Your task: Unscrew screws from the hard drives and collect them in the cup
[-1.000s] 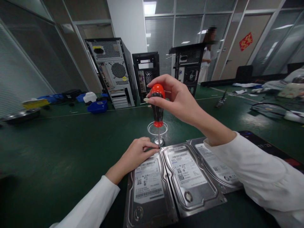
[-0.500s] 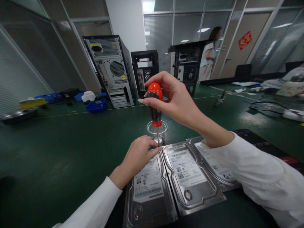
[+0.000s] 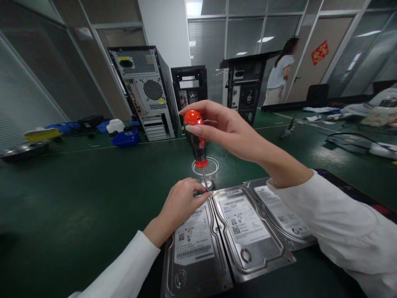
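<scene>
My right hand [image 3: 229, 130] grips a red and black screwdriver [image 3: 196, 142] by the top of its handle, thumb on one side and fingers behind. The screwdriver leans, its shaft running down to the far right corner of the left hard drive [image 3: 194, 256]. My left hand [image 3: 182, 203] rests over that drive's far end, thumb and forefinger closed together at the screwdriver's tip; what lies between them is hidden. A second hard drive [image 3: 245, 227] lies close beside it, and a third hard drive [image 3: 279, 211] sits partly under my right sleeve. A clear plastic cup [image 3: 211, 176] stands just behind the tip.
Across the green table [image 3: 93, 186] stand a large computer case [image 3: 149, 91] and two dark cases [image 3: 190, 82]. A blue tray [image 3: 125, 138] sits at the back left. Cables [image 3: 356, 138] and pliers [image 3: 288, 130] lie on the right. Beyond the table is a person [image 3: 279, 76].
The screwdriver's handle has tipped to the left, and my right hand has shifted left and slightly down with it. My left hand stays put. The person behind has moved right.
</scene>
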The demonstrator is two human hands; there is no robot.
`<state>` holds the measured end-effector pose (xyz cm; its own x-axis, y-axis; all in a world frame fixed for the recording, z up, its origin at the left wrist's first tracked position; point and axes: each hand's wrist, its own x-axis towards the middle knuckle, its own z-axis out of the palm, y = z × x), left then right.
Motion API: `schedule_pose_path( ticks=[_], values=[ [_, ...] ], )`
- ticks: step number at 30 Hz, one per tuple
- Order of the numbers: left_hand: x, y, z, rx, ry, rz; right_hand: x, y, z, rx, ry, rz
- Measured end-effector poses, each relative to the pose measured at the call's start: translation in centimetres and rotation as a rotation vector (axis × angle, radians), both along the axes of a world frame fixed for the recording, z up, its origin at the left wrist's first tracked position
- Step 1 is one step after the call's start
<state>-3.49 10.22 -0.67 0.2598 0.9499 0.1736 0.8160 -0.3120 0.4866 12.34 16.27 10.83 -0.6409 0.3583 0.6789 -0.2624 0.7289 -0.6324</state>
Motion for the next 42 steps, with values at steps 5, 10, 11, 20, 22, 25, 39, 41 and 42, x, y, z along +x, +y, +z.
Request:
schedule_pose_path(
  ticks=[5,10,11,20,22,25,39,41,42],
  values=[
    [-1.5,0.6,-0.1,-0.090,-0.190,-0.086,-0.2,0.5,-0.5,-0.016,0.047,-0.071],
    [-3.9,1.6,-0.8,-0.156,-0.282,-0.131,-0.7,0.6,-1.2,-0.270,0.085,0.075],
    [-4.2,1.8,-1.0,-0.167,-0.302,-0.129,-0.9,0.6,-1.3,-0.343,0.104,0.117],
    [-3.8,1.7,-1.1,-0.205,-0.275,-0.189,-1.2,0.4,-1.8,-0.461,0.152,0.273],
    [-3.5,1.4,-0.8,-0.187,-0.256,-0.198,-1.1,0.2,-1.6,-0.488,0.124,0.302],
    [-3.0,1.3,-0.5,-0.177,-0.245,-0.201,-1.2,0.2,-1.5,-0.497,0.151,0.290],
    [-2.9,1.1,-0.6,-0.204,-0.301,-0.212,-1.9,0.6,-2.2,-0.460,0.275,0.111],
    [-3.0,1.2,-0.8,-0.219,-0.313,-0.222,-1.9,0.6,-2.3,-0.444,0.299,0.091],
    [-3.1,1.2,-0.8,-0.225,-0.315,-0.226,-1.9,0.6,-2.3,-0.442,0.312,0.076]
  ],
)
